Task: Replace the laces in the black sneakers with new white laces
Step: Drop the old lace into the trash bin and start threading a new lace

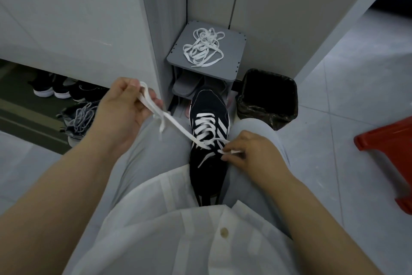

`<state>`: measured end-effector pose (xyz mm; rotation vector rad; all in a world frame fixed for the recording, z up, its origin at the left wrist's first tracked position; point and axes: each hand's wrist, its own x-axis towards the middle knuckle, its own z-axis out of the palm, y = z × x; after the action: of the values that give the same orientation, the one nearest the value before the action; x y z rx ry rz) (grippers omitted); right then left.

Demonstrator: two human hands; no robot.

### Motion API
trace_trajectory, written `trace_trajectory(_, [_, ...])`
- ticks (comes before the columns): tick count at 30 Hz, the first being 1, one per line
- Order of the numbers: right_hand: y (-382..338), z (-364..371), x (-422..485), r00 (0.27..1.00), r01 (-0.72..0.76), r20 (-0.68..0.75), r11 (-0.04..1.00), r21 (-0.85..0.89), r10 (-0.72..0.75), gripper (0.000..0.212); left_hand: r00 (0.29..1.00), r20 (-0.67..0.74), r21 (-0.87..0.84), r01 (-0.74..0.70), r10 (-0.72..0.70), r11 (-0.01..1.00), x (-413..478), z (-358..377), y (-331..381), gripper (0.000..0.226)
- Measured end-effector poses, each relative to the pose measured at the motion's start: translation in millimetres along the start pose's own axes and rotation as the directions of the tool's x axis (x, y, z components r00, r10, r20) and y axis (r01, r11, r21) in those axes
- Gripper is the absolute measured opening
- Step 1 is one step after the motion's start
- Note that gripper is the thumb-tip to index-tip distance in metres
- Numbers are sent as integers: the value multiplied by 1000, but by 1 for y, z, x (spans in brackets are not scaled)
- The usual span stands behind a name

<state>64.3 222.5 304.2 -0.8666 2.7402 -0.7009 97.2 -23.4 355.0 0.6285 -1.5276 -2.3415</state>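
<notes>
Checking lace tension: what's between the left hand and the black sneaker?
In the head view, a taut stretch of white lace runs from the left hand to the black sneaker, crossing above the grey-trousered thigh.

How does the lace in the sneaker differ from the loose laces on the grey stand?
The sneaker lace is threaded across the sneaker; the loose laces lie tangled on the grey stand. The sneaker lace is pulled taut by the left hand and pinched by the right hand; the loose laces are untouched. Both are flat and white.
</notes>
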Motion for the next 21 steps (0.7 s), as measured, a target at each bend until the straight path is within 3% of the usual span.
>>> trace_trajectory(3, [3, -5, 3, 998, -29, -56, 994, 106, 35, 8, 999, 23, 13, -35, 34, 999, -4, 5, 3, 28])
trace_trajectory(5, [2, -17, 6, 964, -101, -213, 959, 264, 160, 19, 993, 103, 261, -77, 51, 962, -7, 7, -3, 26])
trace_trajectory(6, [1, -26, 6, 936, -111, -268, 917, 383, 226, 21, 984, 173, 452, -120, 45, 884, -9, 5, -10, 23])
trace_trajectory(8, [-2, -40, 4, 930, -50, -278, 833, 551, 240, 15, 937, 349, 739, -264, -17, 619, -15, 2, -27, 14])
trace_trajectory(10, [-6, -46, 2, 985, -36, -136, 898, 438, 106, 16, 885, 465, 821, -420, -25, 387, -22, 2, -42, 6])
trace_trajectory(11, [-6, -44, 2, 998, -40, -29, 948, 315, 52, 20, 865, 502, 817, -471, -9, 332, -24, 3, -47, 10])
trace_trajectory(13, [-9, -37, 4, 993, -46, 117, 972, 230, 19, 26, 839, 543, 791, -519, 18, 325, -26, 8, -54, 22])
trace_trajectory(15, [-17, -29, 7, 985, -97, 172, 891, 444, 22, 39, 852, 523, 801, -498, 17, 333, -28, 14, -57, 21])
trace_trajectory(17, [-26, -17, 12, 985, -159, 154, 786, 597, 82, 35, 891, 454, 834, -426, 2, 351, -29, 18, -59, 14])
trace_trajectory(21, [-28, 5, 18, 993, -114, 2, 950, 290, 118, 11, 917, 384, 860, -311, -110, 405, -28, 23, -62, 7])
